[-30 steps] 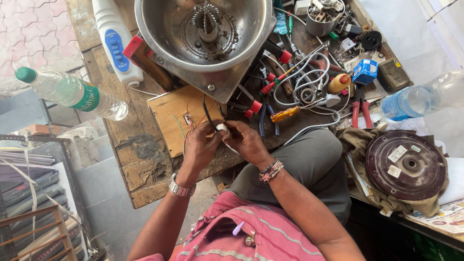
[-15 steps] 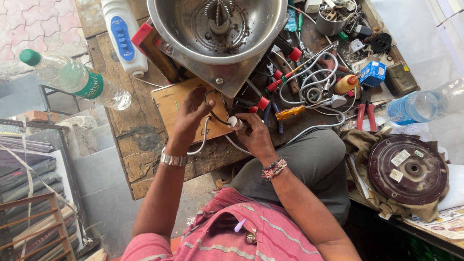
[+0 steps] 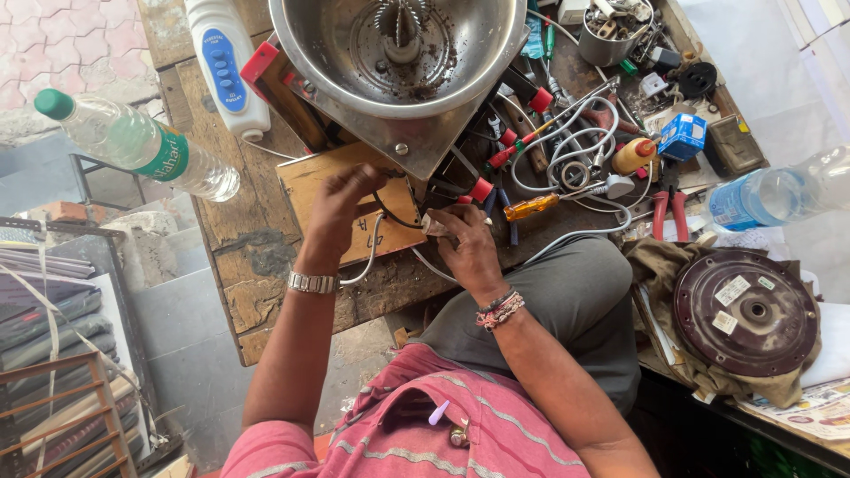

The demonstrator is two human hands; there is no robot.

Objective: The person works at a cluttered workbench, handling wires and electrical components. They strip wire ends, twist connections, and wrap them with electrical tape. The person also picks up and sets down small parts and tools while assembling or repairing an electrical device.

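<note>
**Two hands on the wires under the steel bowl**

We see the left hand (image 3: pixel 341 208) curled over a small wooden board (image 3: pixel 312 181), fingers bent down on it, likely to pin it while the black wire (image 3: pixel 400 221) is worked. The right hand (image 3: pixel 467 245) pinches a small pale piece (image 3: pixel 434 225) at the wire's end, just right of the board, near the tabletop (image 3: pixel 257 265) edge. The big steel bowl (image 3: pixel 398 53) sits just beyond (its base plate almost over the board). Screwdrivers (image 3: pixel 529 208) and white cable (image 3: pixel 567 142) lie to the right, within reach; a bottle (image 3: pixel 133 142) rests far left.
</note>
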